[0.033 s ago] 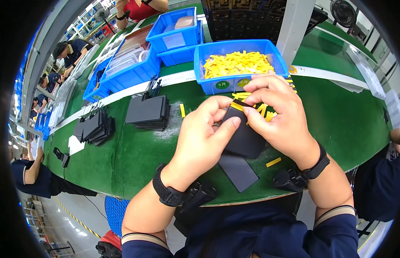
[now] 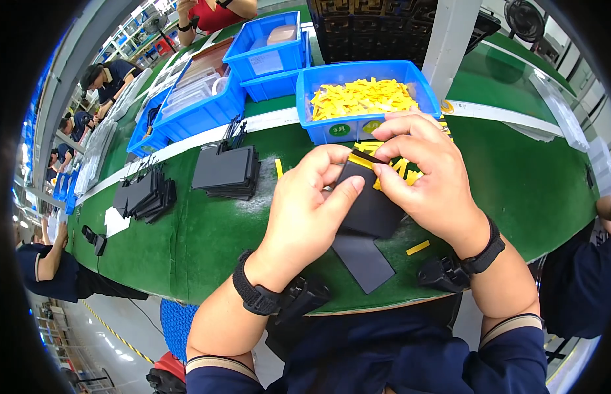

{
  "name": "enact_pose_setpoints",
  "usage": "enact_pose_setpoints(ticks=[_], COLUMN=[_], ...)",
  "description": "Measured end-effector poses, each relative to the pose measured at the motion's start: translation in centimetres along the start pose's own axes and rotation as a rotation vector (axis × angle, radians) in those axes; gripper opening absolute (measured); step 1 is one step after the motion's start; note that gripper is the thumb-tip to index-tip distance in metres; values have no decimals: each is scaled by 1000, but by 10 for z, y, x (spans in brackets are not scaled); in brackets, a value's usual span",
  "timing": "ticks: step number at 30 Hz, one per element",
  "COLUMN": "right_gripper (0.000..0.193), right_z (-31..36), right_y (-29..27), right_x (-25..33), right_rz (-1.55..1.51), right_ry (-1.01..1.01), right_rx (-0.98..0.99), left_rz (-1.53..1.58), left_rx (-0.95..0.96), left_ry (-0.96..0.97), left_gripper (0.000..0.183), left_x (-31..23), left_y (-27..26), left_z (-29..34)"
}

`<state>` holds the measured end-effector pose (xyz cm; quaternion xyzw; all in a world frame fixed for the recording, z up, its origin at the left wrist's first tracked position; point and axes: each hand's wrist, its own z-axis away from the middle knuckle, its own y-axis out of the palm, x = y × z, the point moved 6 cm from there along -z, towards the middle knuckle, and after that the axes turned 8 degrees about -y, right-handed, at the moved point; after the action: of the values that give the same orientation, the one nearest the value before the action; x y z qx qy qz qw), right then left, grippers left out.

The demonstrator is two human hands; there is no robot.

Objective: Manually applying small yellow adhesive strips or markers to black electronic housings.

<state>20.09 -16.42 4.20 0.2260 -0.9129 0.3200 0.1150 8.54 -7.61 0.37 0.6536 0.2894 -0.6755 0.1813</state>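
Gripping a flat black rectangular panel [image 2: 371,210] in the left hand [image 2: 302,210], with thumb on its face; pinching its top end at a yellow strip [image 2: 362,161] with the right hand [image 2: 431,177]; holding it over the green tabletop [image 2: 210,246], before the blue plastic bin [image 2: 322,136].

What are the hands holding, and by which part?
A flat black piece: left hand by its left edge, right hand by the end with the yellow strip.

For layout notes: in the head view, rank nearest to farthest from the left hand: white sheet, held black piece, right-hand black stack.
1. Black piece, gripped by left hand.
2. Right-hand black stack, left of it.
3. White sheet, farther left.
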Motion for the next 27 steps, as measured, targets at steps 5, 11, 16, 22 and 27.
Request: enact_pose_setpoints(ticks=[5, 11, 16, 22, 27], right_gripper=[16, 13, 15, 13, 11], right_z=[-4, -3, -4, 2, -1], right_y=[-3, -13, -10, -3, 3], right_x=[22, 13, 26, 22, 15], right_rz=[236, 336, 80, 47, -215], right_ry=[-228, -301, -216, -148, -46], right_rx=[-22, -89, -43, -71, 42], left_rz=[123, 57, 198, 48, -168], left_rx=[-61, 52, 10, -38, -11], left_ry=[-45, -86, -30, 74, 188], left_gripper=[24, 25, 25, 26, 38], left_x=[9, 3, 14, 4, -18], left_y=[-5, 2, -3, -5, 3], left_z=[-4, -4, -8, -5, 5])
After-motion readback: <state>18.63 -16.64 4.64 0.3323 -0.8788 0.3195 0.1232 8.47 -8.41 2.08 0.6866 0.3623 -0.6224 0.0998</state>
